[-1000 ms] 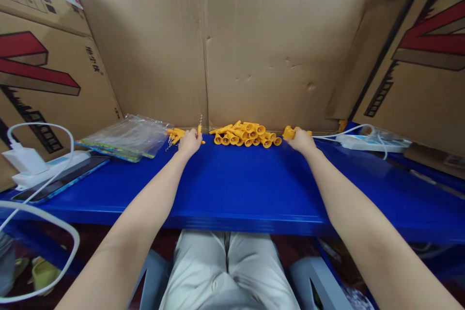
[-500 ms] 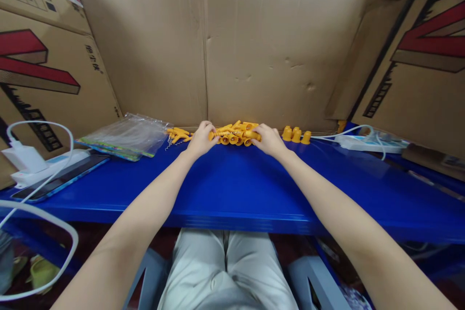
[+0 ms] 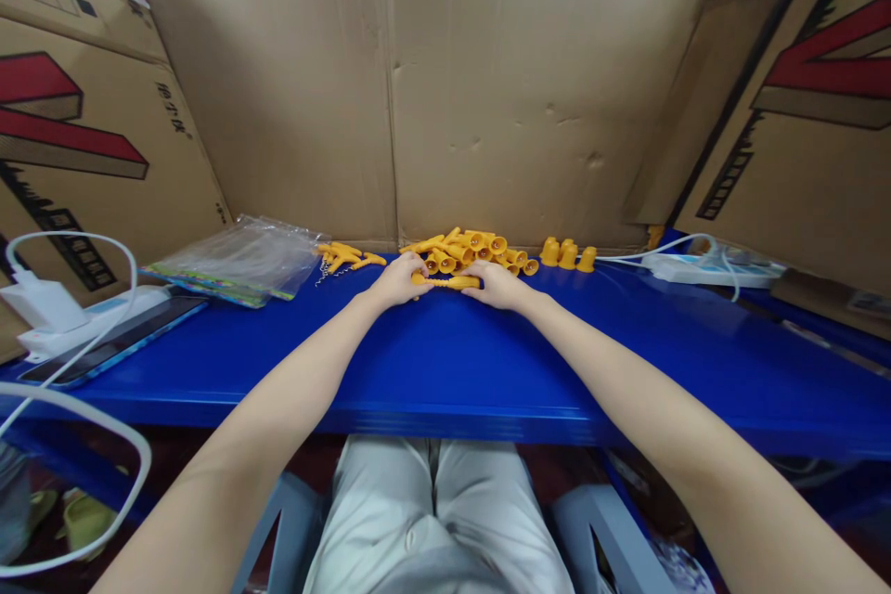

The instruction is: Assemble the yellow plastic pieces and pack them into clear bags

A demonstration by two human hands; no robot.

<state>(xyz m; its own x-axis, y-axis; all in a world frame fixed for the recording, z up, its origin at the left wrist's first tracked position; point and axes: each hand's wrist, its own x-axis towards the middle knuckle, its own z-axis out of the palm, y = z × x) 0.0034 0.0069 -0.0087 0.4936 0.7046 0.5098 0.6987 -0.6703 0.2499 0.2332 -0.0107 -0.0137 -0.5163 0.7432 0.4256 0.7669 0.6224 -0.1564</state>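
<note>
In front of the pile, my left hand (image 3: 402, 280) and my right hand (image 3: 498, 286) are closed on opposite ends of a long yellow plastic piece (image 3: 446, 281). It lies crosswise, low over the blue tabletop, and its middle looks ridged. My fingers cover its ends. Just behind it is a heap of yellow plastic parts (image 3: 480, 249), many with hollow cup-shaped ends facing me. Left of my left hand lie yellow handle-like pieces (image 3: 341, 252) with metal spirals. Several yellow caps (image 3: 568, 254) stand to the right of the heap.
Clear plastic bags (image 3: 243, 255) lie at the left. Near them are a phone (image 3: 115, 339) and a power strip with a white charger (image 3: 48, 302). Another power strip (image 3: 710, 269) sits at the right. Cardboard (image 3: 529, 102) walls the back of the blue table (image 3: 445, 362).
Both hands have come nearer to me and closer together, off the heap. The yellow plastic piece is now between them, in front of the heap, whose cup ends show more fully.
</note>
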